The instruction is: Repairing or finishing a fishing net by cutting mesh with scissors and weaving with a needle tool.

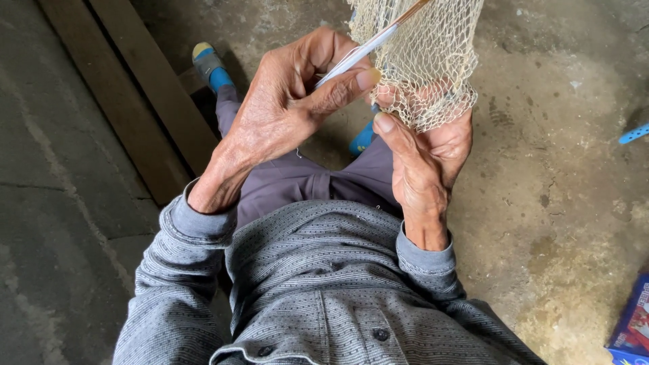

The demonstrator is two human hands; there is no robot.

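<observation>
The left hand [284, 108] closes its grip around a thin, pale needle-like tool [368, 44], pinched between the thumb and the curled fingers, with the thumb tip pressed along the shaft. The tool runs up and to the right from that grip, its far end turning brownish where it passes into the net [419, 61]. The net is a cream-coloured mesh of fine cord that hangs down from above the hands and bunches at its lower edge. The right hand [426, 162] sits just beside the left, below and to the right of it, and holds the bunched lower edge of the net: the thumb points up against the mesh and the fingers are wrapped behind it, so the grip is closed on the net, though the fingertips are mostly hidden by the mesh. The two thumbs nearly touch at the net's edge. Below both grips lie the person's lap in purple trousers [297, 179] and a grey patterned button shirt [318, 284] whose cuffs reach the wrists. Beyond the left grip, farther from the body, one foot wears a blue and grey sandal [209, 64]; another bit of blue footwear [363, 138] shows just under the hands. Left of the left grip, dark wooden planks [135, 94] lie across the concrete floor [554, 203]. Far right of the right grip, a blue object [634, 134] juts in at the edge, and a colourful box [632, 324] lies at the lower corner.
</observation>
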